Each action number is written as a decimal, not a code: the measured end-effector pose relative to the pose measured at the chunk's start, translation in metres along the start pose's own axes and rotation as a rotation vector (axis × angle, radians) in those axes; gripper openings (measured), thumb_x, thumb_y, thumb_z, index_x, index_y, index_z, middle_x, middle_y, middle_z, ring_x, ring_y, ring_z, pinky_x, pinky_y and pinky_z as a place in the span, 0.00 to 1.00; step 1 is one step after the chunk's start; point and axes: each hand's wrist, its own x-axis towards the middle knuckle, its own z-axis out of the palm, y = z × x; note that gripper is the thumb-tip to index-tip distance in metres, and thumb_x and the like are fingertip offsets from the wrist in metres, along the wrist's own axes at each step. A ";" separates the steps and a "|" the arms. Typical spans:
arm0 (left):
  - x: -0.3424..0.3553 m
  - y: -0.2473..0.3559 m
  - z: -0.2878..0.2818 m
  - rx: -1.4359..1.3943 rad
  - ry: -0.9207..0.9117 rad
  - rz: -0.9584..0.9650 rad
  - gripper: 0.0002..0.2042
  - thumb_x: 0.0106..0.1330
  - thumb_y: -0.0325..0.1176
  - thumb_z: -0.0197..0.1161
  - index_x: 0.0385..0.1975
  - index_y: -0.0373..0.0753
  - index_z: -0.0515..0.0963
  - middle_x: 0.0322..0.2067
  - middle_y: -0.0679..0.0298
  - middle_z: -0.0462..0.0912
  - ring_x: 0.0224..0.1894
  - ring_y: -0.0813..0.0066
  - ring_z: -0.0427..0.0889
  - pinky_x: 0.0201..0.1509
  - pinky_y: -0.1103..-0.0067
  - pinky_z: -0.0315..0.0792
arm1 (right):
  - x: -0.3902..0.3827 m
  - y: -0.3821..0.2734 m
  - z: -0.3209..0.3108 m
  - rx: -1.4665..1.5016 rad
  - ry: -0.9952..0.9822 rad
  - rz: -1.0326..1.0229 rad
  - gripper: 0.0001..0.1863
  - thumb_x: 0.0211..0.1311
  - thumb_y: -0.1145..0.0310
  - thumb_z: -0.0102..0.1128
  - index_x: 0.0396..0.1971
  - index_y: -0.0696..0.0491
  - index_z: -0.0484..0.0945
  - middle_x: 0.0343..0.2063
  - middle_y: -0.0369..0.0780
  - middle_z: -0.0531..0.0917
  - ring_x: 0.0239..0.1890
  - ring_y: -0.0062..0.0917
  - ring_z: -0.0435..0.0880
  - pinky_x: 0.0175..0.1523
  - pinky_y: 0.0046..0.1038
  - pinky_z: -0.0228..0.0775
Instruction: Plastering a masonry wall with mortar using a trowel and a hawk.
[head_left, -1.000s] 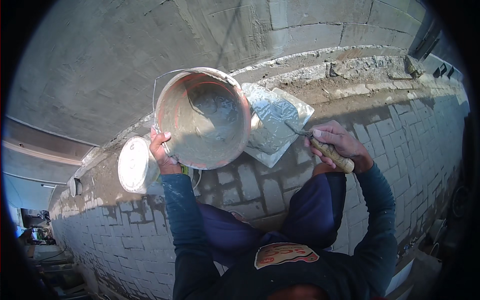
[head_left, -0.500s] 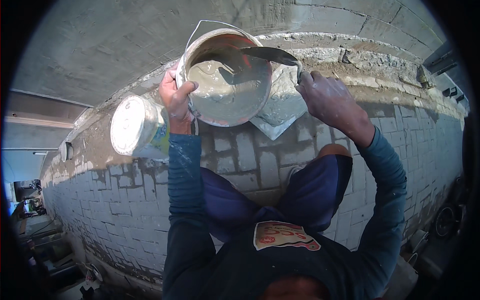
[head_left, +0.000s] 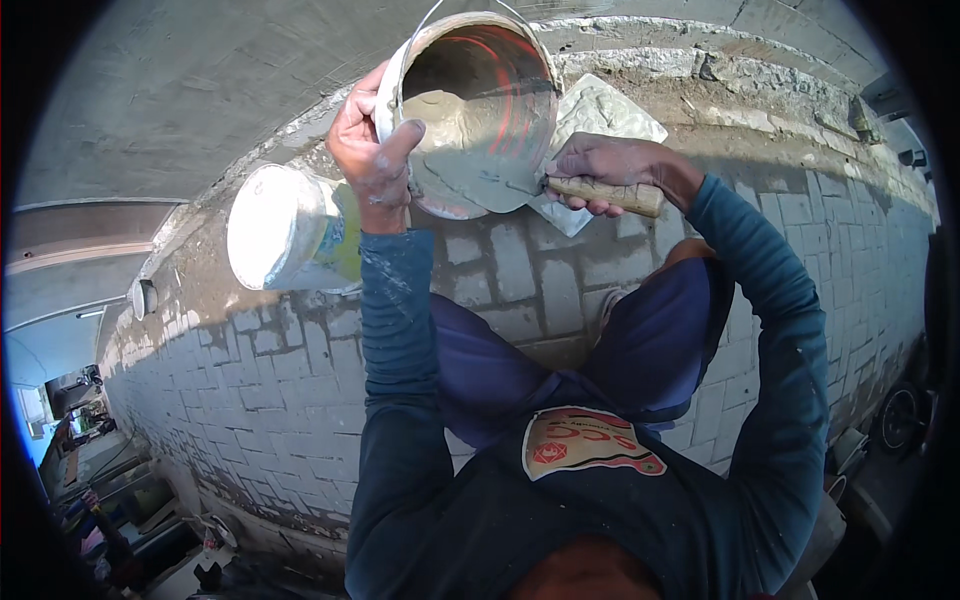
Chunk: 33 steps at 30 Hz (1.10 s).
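My left hand [head_left: 375,155] grips the left rim of a mortar-smeared bucket [head_left: 515,75], thumb over the edge. The bucket is tipped with its mouth facing me, its wire handle at the top. Wet grey mortar [head_left: 438,125] lies along its lower left inside, and reddish streaks show on the scraped wall. In my right hand [head_left: 615,160] is a trowel with a wooden handle [head_left: 625,196]. Its mortar-coated blade rests at the bucket's lower lip and blends with the mortar there. Behind the right hand, a pale sheet [head_left: 567,218] carries a heap of mortar [head_left: 610,105].
A white-lidded pail [head_left: 275,230] stands left of my left hand. The plastered wall [head_left: 250,80] runs along the far side, with a rough broken ledge [head_left: 760,90] at its foot. Paving blocks [head_left: 270,385] cover the ground. A wheel [head_left: 900,415] shows at far right.
The bucket has tipped further toward me and shifted up in view. The trowel has come down from the bucket's upper right to its lower lip, and more inner wall shows bare.
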 end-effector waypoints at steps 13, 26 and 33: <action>-0.002 -0.019 -0.008 0.088 0.034 -0.033 0.14 0.45 0.17 0.60 0.35 0.28 0.75 0.58 0.42 0.75 0.59 0.61 0.77 0.66 0.66 0.67 | 0.015 -0.029 0.008 -1.256 0.962 -0.602 0.12 0.61 0.68 0.56 0.32 0.63 0.79 0.26 0.49 0.82 0.22 0.36 0.84 0.24 0.35 0.78; -0.006 -0.001 0.014 0.388 -0.257 0.156 0.09 0.44 0.15 0.57 0.27 0.29 0.75 0.51 0.46 0.82 0.55 0.64 0.79 0.60 0.72 0.69 | 0.015 -0.011 0.023 -1.146 0.699 -0.322 0.11 0.61 0.69 0.53 0.34 0.62 0.78 0.33 0.51 0.82 0.39 0.43 0.84 0.45 0.39 0.77; -0.004 -0.002 -0.002 0.127 -0.203 0.122 0.10 0.42 0.16 0.62 0.27 0.31 0.74 0.52 0.43 0.79 0.57 0.60 0.78 0.63 0.67 0.66 | -0.006 -0.010 -0.001 -0.427 0.314 -0.041 0.21 0.71 0.58 0.54 0.33 0.64 0.79 0.18 0.38 0.78 0.14 0.20 0.78 0.16 0.23 0.71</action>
